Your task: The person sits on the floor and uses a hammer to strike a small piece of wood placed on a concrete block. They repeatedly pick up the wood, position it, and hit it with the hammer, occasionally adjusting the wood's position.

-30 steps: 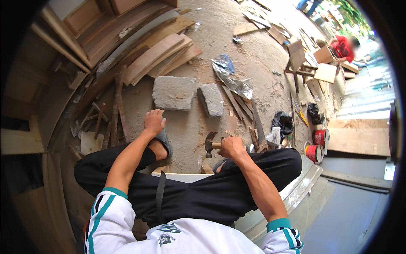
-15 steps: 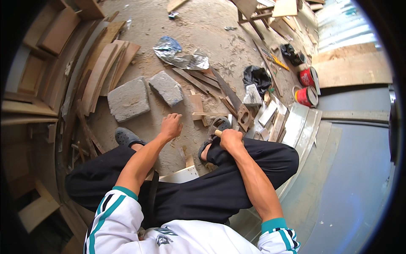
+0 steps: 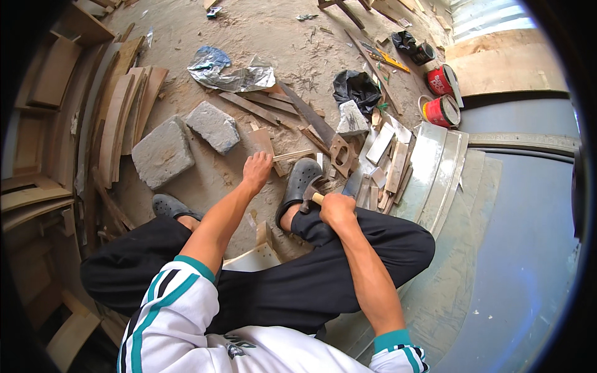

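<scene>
My right hand (image 3: pixel 339 210) is closed around the wooden handle of a hammer (image 3: pixel 311 194), holding it above my right thigh, its metal head beside my right clog (image 3: pixel 301 180). Out in front, my left hand (image 3: pixel 258 171) has its fingers closed at the near end of a thin wooden strip (image 3: pixel 293 155); the fingertips and that end are partly hidden. The strip lies across a short flat board (image 3: pixel 261 140) on the floor. Between my legs is a pale board (image 3: pixel 254 258), with a small wood block (image 3: pixel 264 234) at its edge.
Two grey concrete blocks (image 3: pixel 163 152) lie ahead to the left. A handsaw (image 3: pixel 317 127), wood offcuts (image 3: pixel 380 143), crumpled foil (image 3: pixel 230 71) and a black plastic bag (image 3: pixel 356 90) are scattered ahead. Red cans (image 3: pixel 443 110) stand at the right; curved boards (image 3: pixel 118 121) lean at the left.
My left hand has reached forward from above the bare floor to the end of the wooden strip. My right hand keeps hold of the hammer, whose head now shows more clearly. The view has shifted.
</scene>
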`<action>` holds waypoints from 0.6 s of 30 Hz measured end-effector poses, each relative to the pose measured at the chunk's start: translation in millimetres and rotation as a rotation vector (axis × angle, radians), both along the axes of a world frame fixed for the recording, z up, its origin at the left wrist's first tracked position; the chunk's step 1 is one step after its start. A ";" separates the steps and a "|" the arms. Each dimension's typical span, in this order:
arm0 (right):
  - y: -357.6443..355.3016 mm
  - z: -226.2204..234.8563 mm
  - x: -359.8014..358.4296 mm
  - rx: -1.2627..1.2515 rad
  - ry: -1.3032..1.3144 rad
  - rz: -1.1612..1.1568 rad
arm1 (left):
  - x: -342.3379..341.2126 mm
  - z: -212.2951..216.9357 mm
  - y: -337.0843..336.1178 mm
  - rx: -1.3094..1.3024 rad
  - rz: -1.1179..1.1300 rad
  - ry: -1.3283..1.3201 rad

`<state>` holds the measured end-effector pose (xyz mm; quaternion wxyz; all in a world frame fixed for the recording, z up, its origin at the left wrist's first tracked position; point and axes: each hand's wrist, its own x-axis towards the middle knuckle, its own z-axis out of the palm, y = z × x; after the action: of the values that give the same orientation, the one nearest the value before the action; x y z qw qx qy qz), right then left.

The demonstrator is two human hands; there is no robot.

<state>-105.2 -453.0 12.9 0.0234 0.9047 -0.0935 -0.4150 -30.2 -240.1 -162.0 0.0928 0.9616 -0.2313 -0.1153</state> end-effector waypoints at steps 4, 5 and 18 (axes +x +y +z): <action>-1.7 4.6 1.4 0.023 0.002 -0.006 | 1.3 -4.9 3.3 -0.006 0.033 0.056; -2.4 4.0 2.0 0.022 0.001 -0.016 | 0.9 -3.6 4.2 -0.034 0.040 0.076; 26.3 35.4 37.0 0.082 -0.104 -0.017 | -31.0 7.9 76.7 -0.932 0.728 0.739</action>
<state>-68.2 -426.7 48.3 -0.0218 0.9245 -0.0851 -0.3709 -61.2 -163.4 -154.1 0.6012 0.7356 0.1270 -0.2851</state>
